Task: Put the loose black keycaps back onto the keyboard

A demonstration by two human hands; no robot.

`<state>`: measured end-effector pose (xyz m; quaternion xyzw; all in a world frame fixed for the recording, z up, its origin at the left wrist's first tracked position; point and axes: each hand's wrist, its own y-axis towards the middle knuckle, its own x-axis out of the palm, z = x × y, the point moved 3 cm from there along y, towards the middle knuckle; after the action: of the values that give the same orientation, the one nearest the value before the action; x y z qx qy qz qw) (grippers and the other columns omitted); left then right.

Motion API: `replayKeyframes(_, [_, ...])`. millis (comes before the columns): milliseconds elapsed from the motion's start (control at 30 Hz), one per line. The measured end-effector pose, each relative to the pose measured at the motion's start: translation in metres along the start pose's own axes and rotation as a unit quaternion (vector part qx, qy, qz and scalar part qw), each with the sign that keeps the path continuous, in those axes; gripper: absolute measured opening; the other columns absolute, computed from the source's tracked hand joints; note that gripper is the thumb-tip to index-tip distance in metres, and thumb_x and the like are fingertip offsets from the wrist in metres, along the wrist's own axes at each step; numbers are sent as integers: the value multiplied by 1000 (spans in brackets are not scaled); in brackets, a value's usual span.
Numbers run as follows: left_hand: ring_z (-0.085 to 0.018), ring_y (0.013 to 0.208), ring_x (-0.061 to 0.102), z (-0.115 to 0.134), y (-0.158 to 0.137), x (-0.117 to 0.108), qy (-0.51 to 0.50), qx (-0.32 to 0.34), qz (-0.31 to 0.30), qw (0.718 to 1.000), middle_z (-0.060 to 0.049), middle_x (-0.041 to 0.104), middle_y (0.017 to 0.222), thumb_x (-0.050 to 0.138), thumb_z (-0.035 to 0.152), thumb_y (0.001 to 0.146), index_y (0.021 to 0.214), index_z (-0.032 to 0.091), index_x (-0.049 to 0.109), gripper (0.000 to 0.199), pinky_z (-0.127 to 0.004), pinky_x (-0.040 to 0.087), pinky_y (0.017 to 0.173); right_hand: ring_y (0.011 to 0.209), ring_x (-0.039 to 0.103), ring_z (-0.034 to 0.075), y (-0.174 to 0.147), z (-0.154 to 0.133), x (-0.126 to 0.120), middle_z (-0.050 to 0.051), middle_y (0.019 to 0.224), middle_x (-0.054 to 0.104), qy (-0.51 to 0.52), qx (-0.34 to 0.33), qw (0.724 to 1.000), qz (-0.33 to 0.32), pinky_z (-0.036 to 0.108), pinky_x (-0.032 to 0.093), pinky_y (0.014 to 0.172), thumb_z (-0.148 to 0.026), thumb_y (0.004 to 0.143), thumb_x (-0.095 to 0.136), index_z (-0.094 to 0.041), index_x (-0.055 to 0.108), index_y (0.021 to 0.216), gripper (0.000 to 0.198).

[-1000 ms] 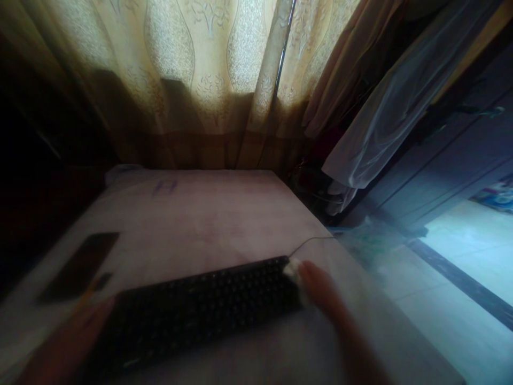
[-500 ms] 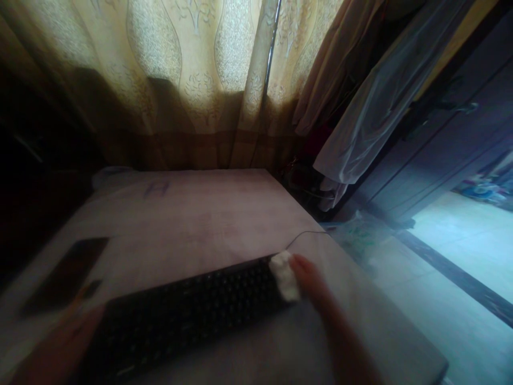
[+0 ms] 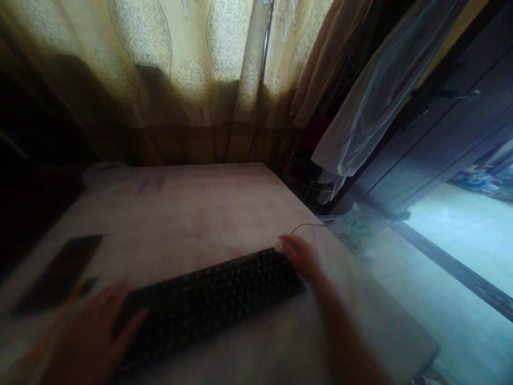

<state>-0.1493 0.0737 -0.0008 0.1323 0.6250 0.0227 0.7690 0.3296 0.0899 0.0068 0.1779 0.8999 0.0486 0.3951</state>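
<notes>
A black keyboard (image 3: 216, 299) lies slantwise on the pale-covered table, its right end farther from me. My left hand (image 3: 94, 331) grips its left end, the thumb over the keys and the fingers at the far side; blur softens the detail. At the far right corner, my right hand (image 3: 298, 256) presses a crumpled white cloth or tissue (image 3: 279, 246) against the keyboard. Most of that white piece is hidden under the fingers. A thin cable (image 3: 308, 224) runs from behind the right hand to the table's right edge.
Left of the keyboard lies a dark flat rectangular object (image 3: 60, 272), with a small dark item (image 3: 87, 287) near it. The table (image 3: 208, 208) ends at the right above a tiled floor (image 3: 420, 267). Curtains (image 3: 192, 80) hang behind; light cloth (image 3: 356, 123) hangs at the right.
My left hand has moved right and farther over the keyboard's left end. My right hand has shifted to the far right corner, now covering most of the white piece.
</notes>
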Motion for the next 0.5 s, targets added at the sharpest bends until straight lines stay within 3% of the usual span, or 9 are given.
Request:
replayKeyframes(67, [-35, 127, 53, 44, -3, 0, -1, 129, -43, 991, -12, 58, 138, 52, 62, 76, 126, 21, 62, 66, -50, 38, 109, 97, 65, 23, -3, -2, 3, 6, 102, 72, -1, -19, 1000, -19, 40, 49, 92, -30, 83, 55, -24, 72, 102, 26])
replayKeyframes(133, [-36, 133, 46, 78, -6, 5, 2, 197, -71, 978, -12, 50, 145, 63, 62, 71, 136, 23, 55, 76, -52, 33, 111, 94, 64, 22, -6, -3, 3, 6, 100, 70, -8, -41, 998, -38, 39, 50, 90, -31, 84, 56, -24, 73, 101, 26])
replayKeyframes(233, [-37, 139, 37, 113, -6, 14, -5, 235, -101, 967, -11, 38, 153, 72, 57, 68, 145, 25, 45, 88, -54, 26, 115, 91, 63, 21, -9, -4, 2, 6, 96, 67, -35, -57, 996, -50, 37, 51, 86, -28, 86, 54, -24, 74, 100, 24])
replayKeyframes(500, [-39, 142, 28, 173, 16, 18, -44, 260, -187, 946, -16, 32, 155, 72, 58, 70, 148, 18, 38, 94, -61, 19, 114, 88, 62, 21, -12, -17, -5, 7, 98, 66, -128, -86, 980, -123, 34, 49, 80, -21, 87, 53, -25, 75, 101, 25])
